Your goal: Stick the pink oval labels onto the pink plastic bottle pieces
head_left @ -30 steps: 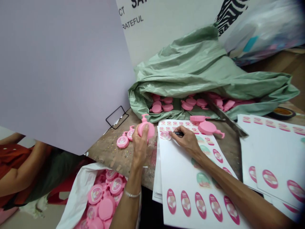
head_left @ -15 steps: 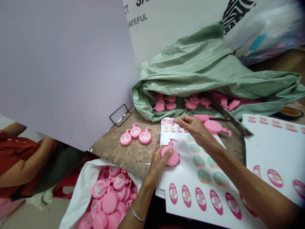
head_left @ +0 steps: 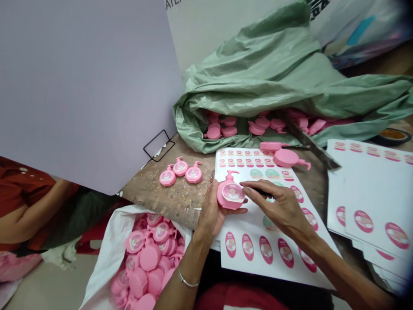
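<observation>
Now | left fingers [head_left: 213, 191] wrap pink pump bottle [head_left: 229, 194] | right fingers [head_left: 253, 187] pinch black pen [head_left: 260, 191]

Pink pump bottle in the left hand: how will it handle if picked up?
Probably light for its size: the bottle looks like thin moulded plastic, resting on the open left hand. The glossy skin may slip a little. Its flat round body likely won't roll, judging by the three bottles lying flat nearby.
</observation>
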A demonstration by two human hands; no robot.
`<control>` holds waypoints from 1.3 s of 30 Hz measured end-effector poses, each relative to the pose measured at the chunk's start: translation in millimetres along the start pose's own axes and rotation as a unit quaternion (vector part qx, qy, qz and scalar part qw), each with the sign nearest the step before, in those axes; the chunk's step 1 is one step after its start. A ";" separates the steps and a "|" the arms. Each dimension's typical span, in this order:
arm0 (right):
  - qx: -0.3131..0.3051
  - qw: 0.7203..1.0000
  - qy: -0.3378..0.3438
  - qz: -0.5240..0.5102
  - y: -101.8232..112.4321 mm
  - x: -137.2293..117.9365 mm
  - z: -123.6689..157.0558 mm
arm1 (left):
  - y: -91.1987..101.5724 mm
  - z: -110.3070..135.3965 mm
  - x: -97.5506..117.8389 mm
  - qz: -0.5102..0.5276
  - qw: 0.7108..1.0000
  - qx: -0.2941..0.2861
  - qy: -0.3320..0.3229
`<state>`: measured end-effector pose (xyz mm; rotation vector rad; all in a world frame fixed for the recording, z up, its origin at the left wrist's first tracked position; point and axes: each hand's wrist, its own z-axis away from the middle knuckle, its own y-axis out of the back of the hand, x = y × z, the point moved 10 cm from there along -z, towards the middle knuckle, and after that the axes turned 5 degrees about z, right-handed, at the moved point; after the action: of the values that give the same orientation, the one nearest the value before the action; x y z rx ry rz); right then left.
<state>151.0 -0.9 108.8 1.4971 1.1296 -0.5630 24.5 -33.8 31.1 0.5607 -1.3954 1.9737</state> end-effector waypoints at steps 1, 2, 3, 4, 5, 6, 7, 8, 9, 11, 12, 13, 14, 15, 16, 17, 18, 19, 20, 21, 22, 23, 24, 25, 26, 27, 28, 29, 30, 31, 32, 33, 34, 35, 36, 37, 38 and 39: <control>0.000 1.000 0.008 0.010 0.7 -1.7 -0.3 | -1.0 0.8 0.8 -0.004 1.000 -0.001 0.000; 0.002 1.000 0.016 0.020 1.4 -3.5 -0.5 | -1.7 1.6 1.7 -0.007 1.000 -0.001 -0.001; 0.003 0.999 0.024 0.028 1.8 -5.5 -0.4 | -2.2 2.2 2.8 -0.008 1.000 0.000 -0.003; 0.005 0.999 0.033 0.036 1.9 -7.6 -0.1 | -2.7 2.7 4.0 -0.009 1.000 0.001 -0.006; 0.008 0.998 0.043 0.043 2.0 -9.9 0.4 | -3.0 3.1 5.1 -0.008 1.000 0.003 -0.010; 0.010 0.997 0.051 0.049 1.8 -11.8 1.1 | -3.2 3.3 5.8 -0.007 1.000 0.004 -0.013; 0.012 0.997 0.057 0.054 1.3 -13.3 1.8 | -3.3 3.5 6.0 -0.006 1.000 0.005 -0.014; 0.015 0.996 0.062 0.057 1.0 -14.5 2.5 | -3.3 3.5 5.9 -0.003 1.000 0.006 -0.015; 0.018 0.996 0.067 0.059 0.7 -15.6 3.2 | -2.9 3.5 5.9 0.001 1.000 0.009 -0.017; 0.024 0.995 0.076 0.061 0.3 -17.6 4.4 | -2.0 3.6 5.9 0.010 1.000 0.014 -0.022; 0.025 0.995 0.079 0.063 0.1 -18.5 4.8 | -1.8 3.7 6.0 0.014 0.999 0.015 -0.025; 0.028 0.994 0.082 0.065 0.1 -19.2 5.0 | -1.7 3.8 6.0 0.017 0.999 0.016 -0.027; 0.030 0.994 0.084 0.067 0.1 -19.9 5.2 | -1.6 3.9 5.9 0.020 0.999 0.016 -0.027; 0.031 0.993 0.086 0.068 0.1 -20.4 5.3 | -1.5 4.0 5.6 0.022 0.999 0.016 -0.027; 0.032 0.993 0.088 0.069 0.1 -21.0 5.4 | -1.4 4.0 5.2 0.022 0.999 0.015 -0.026; 0.032 0.993 0.091 0.071 0.1 -21.4 5.4 | -1.0 4.0 5.0 0.022 0.999 0.016 -0.025; 0.033 0.992 0.092 0.074 0.1 -21.6 5.5 | -0.7 3.9 4.9 0.022 0.999 0.016 -0.025; 0.034 0.992 0.093 0.076 0.2 -21.6 5.5 | -0.3 3.9 4.9 0.021 0.999 0.017 -0.025; 0.035 0.992 0.094 0.079 0.2 -21.6 5.6 | -0.2 3.9 5.0 0.020 0.999 0.017 -0.026; 0.036 0.992 0.094 0.081 0.4 -21.4 5.6 | -0.3 3.9 5.2 0.021 0.999 0.016 -0.026; 0.038 0.991 0.094 0.083 0.7 -21.4 5.7 | -0.7 3.9 5.6 0.022 0.999 0.016 -0.027; 0.040 0.991 0.094 0.084 0.9 -21.6 5.7 | -1.3 4.0 6.0 0.023 0.999 0.015 -0.028; 0.042 0.991 0.096 0.086 1.1 -22.2 5.8 | -2.0 4.2 6.4 0.024 0.999 0.014 -0.029; 0.043 0.990 0.098 0.087 1.2 -22.9 5.8 | -2.5 4.4 6.8 0.024 0.999 0.014 -0.029; 0.045 0.990 0.100 0.088 1.3 -23.7 5.7 | -2.9 4.6 7.1 0.023 0.999 0.014 -0.029; 0.046 0.990 0.103 0.089 1.2 -24.6 5.8 | -3.0 4.8 7.3 0.022 0.999 0.015 -0.029; 0.047 0.989 0.105 0.090 1.0 -25.2 5.8 | -2.8 4.9 7.4 0.020 0.999 0.016 -0.029; 0.047 0.989 0.108 0.091 0.7 -25.7 5.8 | -2.4 5.0 7.2 0.019 0.999 0.017 -0.028; 0.047 0.989 0.110 0.092 0.3 -25.9 5.9 | -2.0 4.9 6.8 0.017 0.999 0.017 -0.026; 0.047 0.988 0.111 0.093 0.0 -25.9 6.0 | -1.4 4.7 6.6 0.016 0.999 0.018 -0.024; 0.047 0.988 0.113 0.095 -0.2 -25.9 6.1 | -1.0 4.5 6.1 0.016 0.999 0.018 -0.022; 0.047 0.988 0.115 0.097 -0.3 -25.8 6.1 | -0.8 4.3 5.6 0.017 1.000 0.016 -0.018; 0.048 0.987 0.117 0.099 -0.3 -26.0 6.1 | -1.2 4.1 5.0 0.019 1.000 0.013 -0.013; 0.048 0.987 0.119 0.101 -0.2 -26.3 5.9 | -2.0 4.1 4.5 0.021 1.000 0.008 -0.008; 0.049 0.986 0.120 0.103 0.1 -26.5 5.7 | -3.3 4.2 4.3 0.022 1.000 0.000 -0.004; 0.049 0.986 0.121 0.104 0.3 -26.9 5.3 | -4.6 4.4 4.3 0.024 1.000 -0.007 0.000; 0.050 0.986 0.122 0.105 0.6 -27.2 5.0 | -5.6 4.8 4.9 0.025 1.000 -0.012 0.001; 0.050 0.986 0.123 0.105 0.8 -27.5 4.6 | -5.9 5.3 6.1 0.027 1.000 -0.015 -0.001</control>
<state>141.1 -14.6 131.1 1.7845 1.1244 -0.2975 24.4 -35.9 40.9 0.5170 -1.4528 1.9926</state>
